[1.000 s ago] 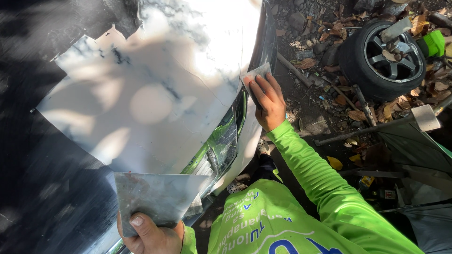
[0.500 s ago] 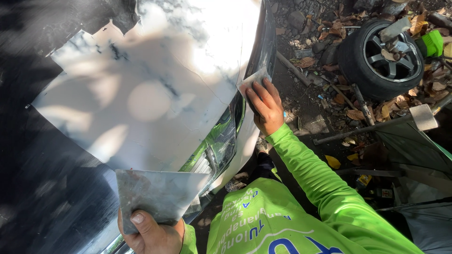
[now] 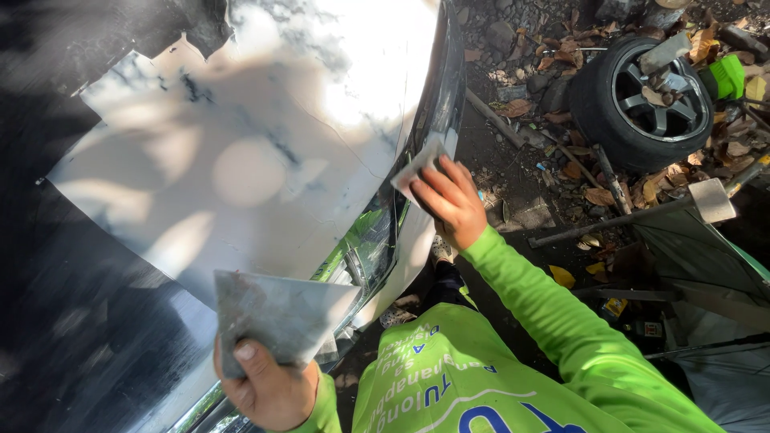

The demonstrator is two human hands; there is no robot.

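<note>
The small filler spreader [image 3: 419, 167] is sitting in the right hand [image 3: 451, 202], at the right edge of the car panel [image 3: 265, 160], just above the headlight [image 3: 370, 240]. It is looking like a thin, pale grey blade, judged to be light and somewhat springy, so a flat pinch along its back edge is likely suiting it best. The right fingers [image 3: 457, 172] are lying closed over its rear portion, leaving the front corner showing against the panel edge.

The mixing board [image 3: 277, 313] is appearing as a flat, stiff grey sheet with smeared, dusty faces. It is judged rigid and light, possibly slippery where filler is coating it. The left hand [image 3: 269, 385] is gripping its lower edge, thumb pressing on top and the remaining fingers wrapping beneath, out of sight. It is hanging in front of the panel's lower part.

The panel is carrying a wide patch of pale filler with dark streaks, dappled by sunlight, and is bordering on glossy dark paint. Beyond the bright green sleeve [image 3: 561, 321], a loose wheel [image 3: 650, 100] is lying on the ground among dry leaves [image 3: 597, 195]
</note>
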